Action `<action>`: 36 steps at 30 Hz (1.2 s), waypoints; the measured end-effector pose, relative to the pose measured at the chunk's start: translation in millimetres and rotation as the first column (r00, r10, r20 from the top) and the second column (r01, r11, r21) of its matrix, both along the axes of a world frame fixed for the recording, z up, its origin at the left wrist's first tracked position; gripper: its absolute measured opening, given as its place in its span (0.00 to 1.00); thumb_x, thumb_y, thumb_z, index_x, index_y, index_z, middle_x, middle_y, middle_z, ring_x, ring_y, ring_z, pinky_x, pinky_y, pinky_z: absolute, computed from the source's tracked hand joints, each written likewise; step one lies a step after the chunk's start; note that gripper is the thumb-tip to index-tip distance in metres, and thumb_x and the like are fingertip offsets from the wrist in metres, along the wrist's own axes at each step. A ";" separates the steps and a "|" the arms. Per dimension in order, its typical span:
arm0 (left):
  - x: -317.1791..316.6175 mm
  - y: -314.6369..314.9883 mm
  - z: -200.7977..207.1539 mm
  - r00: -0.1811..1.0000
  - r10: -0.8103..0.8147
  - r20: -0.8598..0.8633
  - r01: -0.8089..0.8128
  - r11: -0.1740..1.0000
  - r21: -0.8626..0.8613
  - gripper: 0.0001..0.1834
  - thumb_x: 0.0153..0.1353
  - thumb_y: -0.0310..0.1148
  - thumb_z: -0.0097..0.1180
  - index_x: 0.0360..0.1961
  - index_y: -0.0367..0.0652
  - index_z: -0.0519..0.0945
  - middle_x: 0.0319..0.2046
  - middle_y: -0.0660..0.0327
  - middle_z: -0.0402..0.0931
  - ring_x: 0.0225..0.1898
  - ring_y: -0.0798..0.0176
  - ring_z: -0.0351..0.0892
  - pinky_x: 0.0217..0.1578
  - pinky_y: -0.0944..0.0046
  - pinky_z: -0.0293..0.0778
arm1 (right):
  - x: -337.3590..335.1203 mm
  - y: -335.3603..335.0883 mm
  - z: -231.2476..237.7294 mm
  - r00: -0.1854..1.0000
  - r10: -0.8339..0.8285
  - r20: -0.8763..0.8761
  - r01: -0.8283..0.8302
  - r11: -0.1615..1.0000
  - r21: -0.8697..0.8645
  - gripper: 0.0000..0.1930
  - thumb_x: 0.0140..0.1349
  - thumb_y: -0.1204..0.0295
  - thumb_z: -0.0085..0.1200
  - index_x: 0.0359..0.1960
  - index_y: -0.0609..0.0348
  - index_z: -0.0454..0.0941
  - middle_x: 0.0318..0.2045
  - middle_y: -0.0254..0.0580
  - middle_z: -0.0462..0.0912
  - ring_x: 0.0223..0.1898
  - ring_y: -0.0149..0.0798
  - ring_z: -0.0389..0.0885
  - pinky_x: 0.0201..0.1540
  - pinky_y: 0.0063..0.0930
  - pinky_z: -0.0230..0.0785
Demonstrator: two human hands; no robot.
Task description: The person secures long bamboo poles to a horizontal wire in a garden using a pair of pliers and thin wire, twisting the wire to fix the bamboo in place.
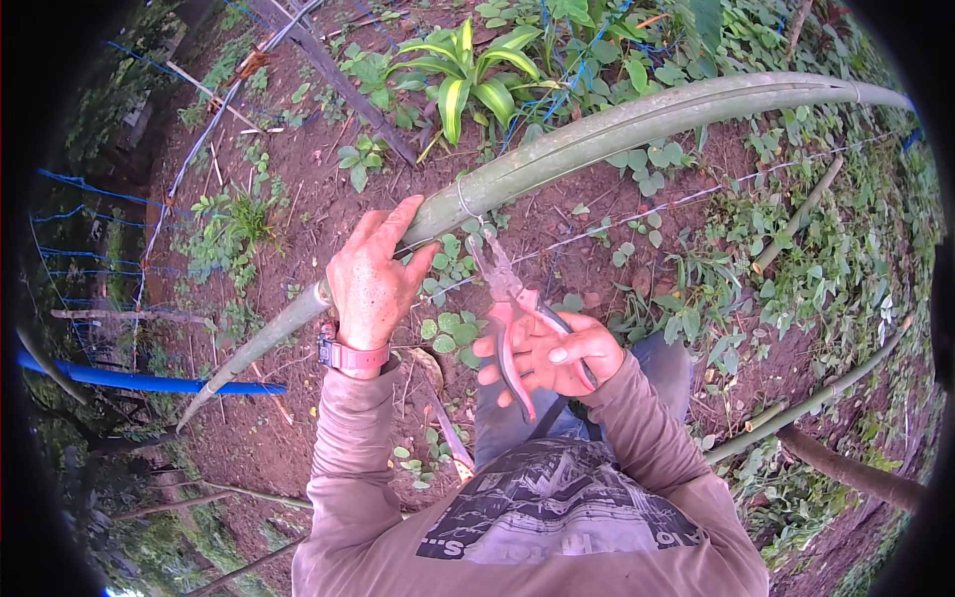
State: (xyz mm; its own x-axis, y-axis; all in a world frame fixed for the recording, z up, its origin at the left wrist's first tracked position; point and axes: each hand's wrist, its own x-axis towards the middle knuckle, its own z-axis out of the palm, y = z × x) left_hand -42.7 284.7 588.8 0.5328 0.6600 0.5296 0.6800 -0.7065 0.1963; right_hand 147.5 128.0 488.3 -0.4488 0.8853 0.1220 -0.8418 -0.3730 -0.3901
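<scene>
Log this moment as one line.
left hand: gripping bamboo pole | right hand: holding pink-handled pliers, handles spread | wire loop: around pole, near pliers' tips

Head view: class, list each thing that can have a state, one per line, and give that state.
Pliers, open, handles spread.
Right hand, palm up, holding the pliers.
Left hand, closed over the bamboo pole.
Bamboo pole, split lengthwise.
Wire, looped around the pole.
Wristwatch, fastened on.
Sleeves, down to the wrists.
</scene>
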 end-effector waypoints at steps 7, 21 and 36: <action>3.8 -0.9 0.7 0.999 0.032 0.008 -0.032 0.999 -0.024 0.31 0.46 0.34 0.74 0.55 0.55 0.82 0.38 0.60 0.81 0.35 0.54 0.83 0.37 0.57 0.78 | -11.5 8.4 -21.4 0.971 0.048 -0.233 -0.045 0.999 0.016 0.28 0.55 0.73 0.57 0.61 0.59 0.68 0.65 0.66 0.66 0.62 0.68 0.71 0.55 0.66 0.73; 3.6 -0.1 -6.0 1.000 0.018 0.023 -0.018 1.000 0.006 0.30 0.46 0.34 0.73 0.55 0.54 0.82 0.39 0.60 0.81 0.36 0.53 0.84 0.36 0.56 0.78 | -26.4 19.6 -29.4 0.800 0.166 -0.577 -0.178 0.983 0.036 0.28 0.54 0.73 0.56 0.60 0.43 0.70 0.45 0.45 0.70 0.35 0.43 0.71 0.32 0.43 0.70; 6.8 -7.9 -12.2 0.999 0.048 0.003 -0.048 0.999 0.020 0.32 0.45 0.32 0.74 0.56 0.53 0.81 0.40 0.59 0.81 0.36 0.53 0.83 0.38 0.58 0.79 | 13.1 -3.1 43.8 -0.515 -0.474 0.715 -0.001 0.834 0.552 0.18 0.56 0.79 0.51 0.50 0.67 0.70 0.40 0.59 0.74 0.41 0.62 0.80 0.41 0.50 0.74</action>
State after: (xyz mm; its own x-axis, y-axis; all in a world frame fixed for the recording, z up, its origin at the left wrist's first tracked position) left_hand -35.8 276.9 576.6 0.4992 0.6743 0.5442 0.7130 -0.6765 0.1842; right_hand 160.6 124.9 532.1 0.1253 0.9854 0.1152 0.7681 -0.0228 -0.6399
